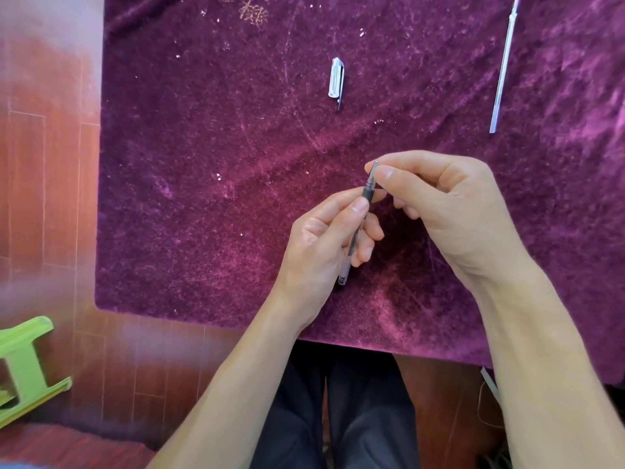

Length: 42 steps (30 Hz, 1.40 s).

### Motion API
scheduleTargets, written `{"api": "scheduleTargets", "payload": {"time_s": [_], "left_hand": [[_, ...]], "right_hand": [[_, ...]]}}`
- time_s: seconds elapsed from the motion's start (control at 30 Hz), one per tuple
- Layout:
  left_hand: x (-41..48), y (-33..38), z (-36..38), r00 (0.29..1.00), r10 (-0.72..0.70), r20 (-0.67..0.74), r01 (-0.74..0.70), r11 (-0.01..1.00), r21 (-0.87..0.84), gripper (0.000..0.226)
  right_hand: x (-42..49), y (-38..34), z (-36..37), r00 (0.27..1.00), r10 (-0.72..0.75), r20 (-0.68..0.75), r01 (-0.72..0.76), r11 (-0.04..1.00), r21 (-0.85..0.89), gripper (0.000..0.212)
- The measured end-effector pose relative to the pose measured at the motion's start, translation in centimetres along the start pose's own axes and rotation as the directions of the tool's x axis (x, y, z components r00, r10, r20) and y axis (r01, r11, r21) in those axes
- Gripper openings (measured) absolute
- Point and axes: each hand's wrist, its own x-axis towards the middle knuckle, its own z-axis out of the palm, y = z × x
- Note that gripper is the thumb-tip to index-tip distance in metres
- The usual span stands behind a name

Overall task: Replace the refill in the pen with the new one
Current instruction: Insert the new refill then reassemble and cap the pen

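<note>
Both hands hold 1 pen (355, 231) above the purple cloth (209, 204): left hand (324, 245) closed around the barrel, right hand (439, 201) pinching the tip, which should turn gently while the barrel is kept steady, new refill (503, 67) waiting far right.

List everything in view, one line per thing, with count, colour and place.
pen: one, clear barrel with dark grip, held in both hands above the cloth
pen cap: one, clear, lying on the cloth, upper middle
refill: one, pale, lying on the cloth, upper right
cloth: one, purple, covering the table
stool: one, green, on the floor, lower left
left hand: one, gripping the barrel
right hand: one, pinching the tip end
</note>
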Motion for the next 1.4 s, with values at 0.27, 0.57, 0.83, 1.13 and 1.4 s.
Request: {"api": "scheduleTargets", "payload": {"time_s": [0.27,0.57,0.83,1.13,1.4], "left_hand": [[-0.02,-0.03,0.06,1.000,0.007,-0.005,-0.007,1.000,0.008,0.029],[-0.01,-0.06,0.13,1.000,0.012,-0.015,-0.012,0.999,0.033,0.029],[0.01,-0.09,0.14,1.000,-0.001,-0.023,0.002,0.999,0.042,0.033],[0.02,-0.13,0.08,1.000,0.004,-0.017,-0.003,0.999,0.034,0.033],[0.09,-0.16,0.08,1.000,-0.005,-0.018,0.005,0.999,0.039,0.033]], "right_hand": [[-0.08,0.16,-0.24,0.999,0.004,0.032,-0.004,1.000,-0.015,0.016],[0.10,0.28,-0.54,0.999,0.001,0.054,0.000,1.000,-0.017,0.010],[0.15,0.09,-0.78,0.996,0.001,0.088,0.005,0.998,-0.063,0.017],[0.39,0.07,-0.98,0.996,0.015,0.087,-0.009,0.997,-0.075,0.009],[0.40,0.13,-0.64,0.998,0.008,0.062,-0.007,1.000,-0.015,0.016]]}}
